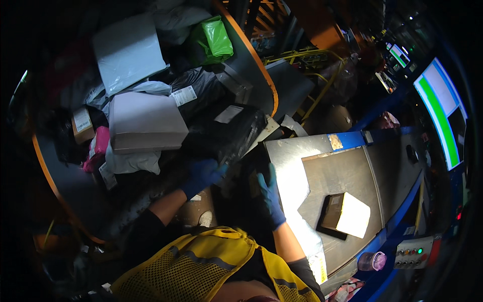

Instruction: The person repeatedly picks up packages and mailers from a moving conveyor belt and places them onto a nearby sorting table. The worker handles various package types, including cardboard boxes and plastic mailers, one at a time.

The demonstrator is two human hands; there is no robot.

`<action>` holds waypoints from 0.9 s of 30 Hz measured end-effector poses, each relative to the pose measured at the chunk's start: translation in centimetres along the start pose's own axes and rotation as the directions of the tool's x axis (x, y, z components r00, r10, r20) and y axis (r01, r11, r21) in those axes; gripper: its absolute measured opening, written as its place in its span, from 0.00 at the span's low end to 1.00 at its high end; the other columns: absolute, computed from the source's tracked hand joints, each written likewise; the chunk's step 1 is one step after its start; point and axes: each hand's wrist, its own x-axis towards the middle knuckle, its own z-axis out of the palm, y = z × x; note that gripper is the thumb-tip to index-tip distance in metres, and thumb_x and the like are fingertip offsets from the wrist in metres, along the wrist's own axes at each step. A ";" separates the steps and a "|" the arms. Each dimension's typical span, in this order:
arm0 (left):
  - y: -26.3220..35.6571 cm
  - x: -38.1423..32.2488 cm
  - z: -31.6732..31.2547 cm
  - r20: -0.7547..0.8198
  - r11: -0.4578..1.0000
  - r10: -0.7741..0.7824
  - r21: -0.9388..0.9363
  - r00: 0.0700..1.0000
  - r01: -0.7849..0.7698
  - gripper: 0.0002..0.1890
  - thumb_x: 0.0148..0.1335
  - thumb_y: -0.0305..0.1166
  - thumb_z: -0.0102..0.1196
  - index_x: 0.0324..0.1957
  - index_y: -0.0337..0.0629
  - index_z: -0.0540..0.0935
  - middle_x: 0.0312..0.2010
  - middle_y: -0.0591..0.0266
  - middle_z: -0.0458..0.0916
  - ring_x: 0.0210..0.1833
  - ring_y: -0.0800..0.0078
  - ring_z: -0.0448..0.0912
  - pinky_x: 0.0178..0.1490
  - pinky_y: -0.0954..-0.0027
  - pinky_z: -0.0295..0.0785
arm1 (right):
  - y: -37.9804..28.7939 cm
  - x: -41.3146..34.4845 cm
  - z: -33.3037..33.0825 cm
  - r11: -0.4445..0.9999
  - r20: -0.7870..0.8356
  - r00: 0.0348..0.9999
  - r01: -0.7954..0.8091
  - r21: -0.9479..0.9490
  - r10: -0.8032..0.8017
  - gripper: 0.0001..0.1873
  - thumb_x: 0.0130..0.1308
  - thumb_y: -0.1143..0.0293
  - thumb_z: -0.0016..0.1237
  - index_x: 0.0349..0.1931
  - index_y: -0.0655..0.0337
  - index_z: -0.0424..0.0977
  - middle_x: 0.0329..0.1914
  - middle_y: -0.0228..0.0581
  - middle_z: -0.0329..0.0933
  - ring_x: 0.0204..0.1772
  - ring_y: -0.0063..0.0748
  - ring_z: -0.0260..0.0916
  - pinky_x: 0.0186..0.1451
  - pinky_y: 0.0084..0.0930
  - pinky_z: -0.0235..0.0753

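Observation:
My left hand (205, 174), in a blue glove, is at the near edge of a heap of parcels, close to a black plastic-wrapped parcel (241, 124); dark surroundings hide whether it grips it. Raised with fingers apart, my gloved right hand (271, 196) holds nothing and is beside the metal edge of a conveyor. A cardboard box (334, 211), brightly lit on one side, lies on the conveyor belt (339, 177). In the heap are a pale box (145, 117), a large white-wrapped parcel (128, 53), a green bag (217, 39) and a pink parcel (99, 147).
An orange-edged chute (260, 64) holds the heap. At the right stand a lit screen (441, 113), a button panel (414, 253) and a pinkish bottle (371, 261) by the conveyor's blue side rail (396, 219). A yellow metal frame (320, 102) is behind.

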 end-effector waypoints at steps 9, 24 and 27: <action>6.7 -8.7 1.9 0.123 0.855 0.494 0.114 0.861 -0.507 0.20 0.64 0.45 0.64 0.23 0.40 0.83 0.26 0.52 0.82 0.33 0.52 0.81 0.42 0.54 0.75 | -2.1 -1.5 5.0 0.223 0.591 0.745 -0.661 0.717 0.310 0.29 0.79 0.63 0.47 0.76 0.58 0.59 0.68 0.44 0.72 0.69 0.37 0.73 0.71 0.33 0.73; 18.0 -3.1 4.6 0.107 0.304 0.949 -0.569 0.298 -0.764 0.10 0.71 0.39 0.56 0.45 0.45 0.82 0.43 0.58 0.81 0.47 0.58 0.81 0.49 0.60 0.78 | 2.9 -9.5 -12.8 0.927 -0.251 0.968 0.097 0.363 -0.003 0.27 0.74 0.67 0.44 0.72 0.59 0.64 0.73 0.47 0.66 0.72 0.43 0.66 0.78 0.43 0.62; 16.1 0.0 -3.7 -0.092 0.507 0.857 -0.031 0.508 -0.861 0.12 0.70 0.38 0.56 0.50 0.44 0.82 0.52 0.51 0.80 0.57 0.50 0.78 0.57 0.53 0.75 | 9.3 -13.1 -16.9 0.851 -0.394 0.769 0.362 -0.381 -0.504 0.23 0.78 0.62 0.41 0.68 0.65 0.68 0.70 0.54 0.71 0.74 0.54 0.66 0.80 0.55 0.58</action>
